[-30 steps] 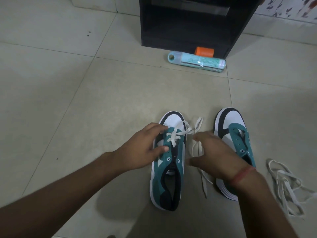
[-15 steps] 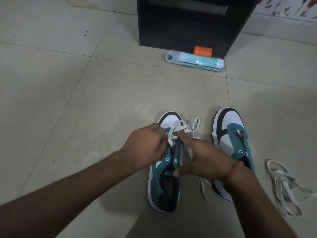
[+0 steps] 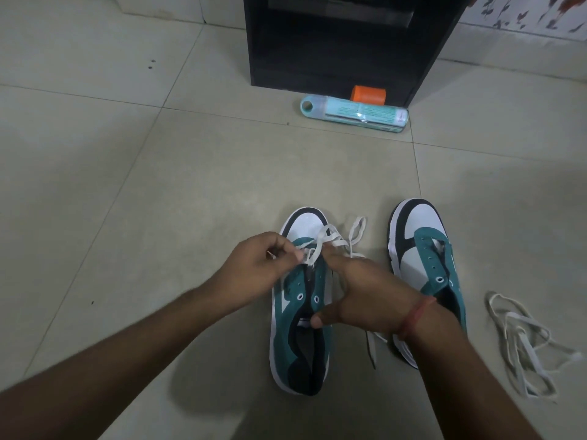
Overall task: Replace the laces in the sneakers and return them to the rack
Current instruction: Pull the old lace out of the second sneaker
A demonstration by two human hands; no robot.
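Sneakers: two, teal, white and black, standing side by side on the tiled floor (image 3: 158,192), toes pointing away from the camera. Left sneaker (image 3: 300,331) sits between the two forearms; right sneaker (image 3: 419,249) lies just beside it, partly covered by the right wrist.

Lace (image 3: 330,238): white, flat, threaded through the eyelets nearest the toe of the left sneaker only; lower eyelets bare. One loop trails onto the floor between the shoes, and a loose end shows below the right hand.

Left hand (image 3: 257,269): fingers curled, pinching a lace strand above the teal eyelet panel. A small pale tip shows at the knuckles.

Right hand (image 3: 365,290): lies over the tongue area of the left sneaker, index finger reaching up to the lace crossing, thumb against the shoe's inner edge near the opening. Whether it grips a strand cannot be told; fingers are partly hidden. Red thread band (image 3: 416,315) on the wrist.

Right sneaker: no lace in its eyelets.

Second lace (image 3: 524,344): white, in a loose tangle on the floor to the right, well apart from both shoes.

Rack (image 3: 343,42): dark, open-fronted, at top centre. Pale blue tube (image 3: 355,114) lies on the floor just before its base, with an orange object (image 3: 368,94) behind it.
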